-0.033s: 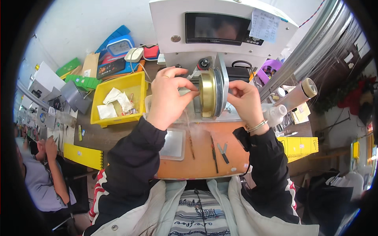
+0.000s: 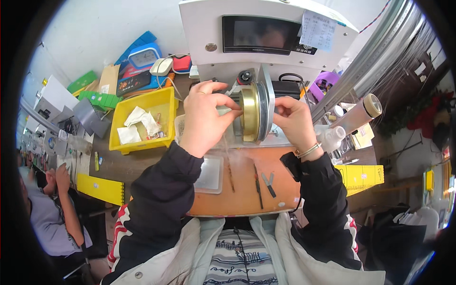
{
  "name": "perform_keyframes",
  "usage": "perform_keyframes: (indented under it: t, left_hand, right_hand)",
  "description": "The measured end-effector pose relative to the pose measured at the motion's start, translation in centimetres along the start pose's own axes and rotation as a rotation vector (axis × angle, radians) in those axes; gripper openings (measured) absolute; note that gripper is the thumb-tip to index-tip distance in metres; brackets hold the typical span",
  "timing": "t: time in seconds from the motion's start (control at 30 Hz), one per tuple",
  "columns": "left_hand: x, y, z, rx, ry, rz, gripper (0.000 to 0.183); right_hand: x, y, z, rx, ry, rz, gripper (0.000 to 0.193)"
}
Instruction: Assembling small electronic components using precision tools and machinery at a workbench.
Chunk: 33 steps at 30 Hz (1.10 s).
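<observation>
A round brass-coloured drum point(image 2: 249, 114) stands on edge in front of the white machine, with a grey metal plate point(image 2: 268, 104) along its right side. My left hand point(image 2: 205, 114) is at the drum's left face, thumb and index finger brought together in a pinch, the other fingers raised. Whatever lies between those fingertips is too small to make out. On the plate's right side, my right hand point(image 2: 295, 118) has its thumb and bent fingers pressed together close to the plate. The plate's edge partly hides those fingertips and anything in them.
Behind the drum rises a white machine point(image 2: 199, 28) with a dark screen point(image 2: 259, 34). A yellow bin point(image 2: 142, 148) holding white tissues stands left. On the orange mat point(image 2: 247, 202) lie tweezers point(image 2: 268, 185), thin rods and a clear tray point(image 2: 209, 175). Bottles point(image 2: 334, 137) stand right; another person point(image 2: 52, 213) sits far left.
My left hand has shifted very slightly to the right at the drum's face. My right hand has barely moved, and the things on the bench lie as before.
</observation>
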<state>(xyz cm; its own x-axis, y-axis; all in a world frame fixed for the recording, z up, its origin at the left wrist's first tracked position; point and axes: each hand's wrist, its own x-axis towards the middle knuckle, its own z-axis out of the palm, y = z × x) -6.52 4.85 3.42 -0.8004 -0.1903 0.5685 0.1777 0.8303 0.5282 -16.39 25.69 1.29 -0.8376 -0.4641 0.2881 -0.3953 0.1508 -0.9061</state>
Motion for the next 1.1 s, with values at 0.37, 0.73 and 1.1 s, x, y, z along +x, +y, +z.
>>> perform_keyframes:
  t: [0.37, 0.73, 1.1]
  left_hand:
    - [-0.5, 0.8, 1.1, 0.013, 0.036, -0.006, 0.013]
    - [-1.9, 9.8, -5.6, -0.084, -0.15, 0.428, 0.034]
    - [-2.1, 10.5, -5.4, -0.145, -0.282, 0.479, 0.015]
  right_hand:
    - [-0.6, -1.2, -0.4, -0.392, -0.074, -0.104, 0.011]
    - [-9.6, -10.2, -4.0, -0.138, -0.042, -0.119, 0.016]
    - [-10.8, -11.0, -5.0, -0.096, -0.164, -0.201, 0.017]
